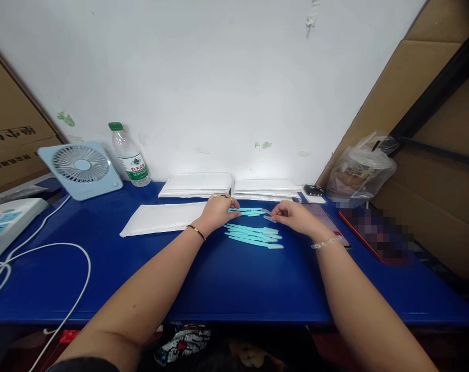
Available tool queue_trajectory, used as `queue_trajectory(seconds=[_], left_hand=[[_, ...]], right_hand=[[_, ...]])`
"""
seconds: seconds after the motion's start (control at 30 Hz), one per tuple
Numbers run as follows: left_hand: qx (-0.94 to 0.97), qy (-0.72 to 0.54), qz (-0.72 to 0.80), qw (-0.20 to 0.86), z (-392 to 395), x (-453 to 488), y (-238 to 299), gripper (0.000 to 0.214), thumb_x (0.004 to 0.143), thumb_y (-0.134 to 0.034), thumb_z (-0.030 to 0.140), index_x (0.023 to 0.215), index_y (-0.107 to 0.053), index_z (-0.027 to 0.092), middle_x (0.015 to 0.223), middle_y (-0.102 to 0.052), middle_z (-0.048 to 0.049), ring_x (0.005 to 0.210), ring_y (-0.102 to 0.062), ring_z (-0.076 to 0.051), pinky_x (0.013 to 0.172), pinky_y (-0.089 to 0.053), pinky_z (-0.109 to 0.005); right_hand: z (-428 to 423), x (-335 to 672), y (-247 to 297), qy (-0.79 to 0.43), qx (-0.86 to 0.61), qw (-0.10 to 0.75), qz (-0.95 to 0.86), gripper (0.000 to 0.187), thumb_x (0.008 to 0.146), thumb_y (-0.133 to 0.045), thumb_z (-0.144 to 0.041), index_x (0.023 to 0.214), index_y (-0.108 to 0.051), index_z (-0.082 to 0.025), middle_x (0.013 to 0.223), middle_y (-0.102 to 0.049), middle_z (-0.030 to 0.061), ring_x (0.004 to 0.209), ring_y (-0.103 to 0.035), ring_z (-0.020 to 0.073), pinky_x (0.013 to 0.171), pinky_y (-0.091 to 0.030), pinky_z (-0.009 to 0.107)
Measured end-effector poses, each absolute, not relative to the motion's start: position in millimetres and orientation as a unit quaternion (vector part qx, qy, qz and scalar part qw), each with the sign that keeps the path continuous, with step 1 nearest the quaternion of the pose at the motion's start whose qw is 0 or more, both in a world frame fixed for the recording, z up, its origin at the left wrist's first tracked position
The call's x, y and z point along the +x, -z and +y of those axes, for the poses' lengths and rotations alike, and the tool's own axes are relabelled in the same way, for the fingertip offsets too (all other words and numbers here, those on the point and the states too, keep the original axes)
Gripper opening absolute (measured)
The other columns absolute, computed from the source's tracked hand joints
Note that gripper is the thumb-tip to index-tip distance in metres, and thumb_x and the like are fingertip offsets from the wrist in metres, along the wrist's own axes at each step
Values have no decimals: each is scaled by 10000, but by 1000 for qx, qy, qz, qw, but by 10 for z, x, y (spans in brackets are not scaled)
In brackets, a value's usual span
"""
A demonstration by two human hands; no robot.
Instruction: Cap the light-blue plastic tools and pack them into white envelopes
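My left hand (pixel 217 211) is closed around the ends of a few thin turquoise plastic sticks (pixel 246 211) held just above the blue table (pixel 226 279). My right hand (pixel 292 215) pinches the other end of those sticks with its fingertips. Just in front of both hands, several more turquoise sticks (pixel 253 236) lie in a loose row on the table. A flat white padded envelope (pixel 162 218) lies to the left of my left hand.
Two stacks of white envelopes (pixel 197 184) (pixel 266 188) sit by the wall. A small fan (pixel 81 168), a water bottle (pixel 130 155) and white cables (pixel 44 258) are at the left. A phone (pixel 327 222), a bagged drink (pixel 360 170) and cardboard boxes stand at the right.
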State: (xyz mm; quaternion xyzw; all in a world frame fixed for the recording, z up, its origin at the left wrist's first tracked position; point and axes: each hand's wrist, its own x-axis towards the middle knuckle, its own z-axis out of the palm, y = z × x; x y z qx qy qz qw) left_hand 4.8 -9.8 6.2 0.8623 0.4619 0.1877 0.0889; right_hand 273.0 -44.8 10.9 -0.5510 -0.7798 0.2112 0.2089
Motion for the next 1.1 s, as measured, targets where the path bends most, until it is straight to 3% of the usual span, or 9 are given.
queue_trajectory(seconds=[0.17,0.3,0.47,0.57,0.7,0.87,1.1], left_hand=[[905,-123,378,153,-216,118,-92,241,763,-631,457,851,-686,240,845,-677,20,811,-610,-147,673,-380,-241],[900,-93,385,179,-254,152,-107,194,776,-617,409,778,-687,228,748,-677,24,728,-602,-138,608,-362,-224],[898,-102,398,160,-254,153,-106,189,810,-575,361,757,-681,215,748,-679,18,698,-593,-133,638,-368,-236],[897,-103,396,169,-250,135,-101,239,821,-556,416,774,-668,211,716,-662,19,675,-588,-131,629,-371,-235],[897,-134,384,173,-245,133,-97,273,820,-550,465,895,-658,226,748,-656,27,670,-587,-126,593,-371,-228],[906,-153,381,107,-215,159,-89,213,847,-537,354,755,-675,220,826,-688,6,766,-607,-148,669,-391,-247],[881,-163,437,82,-99,38,-58,201,830,-553,385,849,-694,242,868,-696,0,815,-606,-171,714,-410,-260]], right_hand=[[-485,2696,-79,-262,-520,144,-800,178,705,-667,-351,749,-666,-178,737,-611,20,658,-551,149,567,-400,244],[-475,2666,-41,-268,-517,136,-802,139,736,-621,-306,763,-649,-174,757,-589,27,646,-535,142,563,-410,244],[-471,2645,-18,-234,-495,124,-827,111,751,-605,-290,782,-644,-190,810,-565,41,678,-532,156,583,-410,257],[-482,2632,-33,-212,-491,109,-838,109,769,-594,-298,786,-631,-197,814,-560,43,691,-531,164,587,-400,261],[-510,2575,-91,-211,-481,141,-839,119,801,-570,-298,769,-611,-191,818,-569,39,681,-527,150,597,-393,254],[-504,2545,-117,-223,-505,197,-810,132,804,-575,-314,783,-612,-189,736,-602,12,640,-523,135,598,-387,247],[-444,2700,-111,-210,-547,215,-781,164,787,-588,-340,805,-632,-183,753,-643,32,668,-563,155,595,-407,251]])
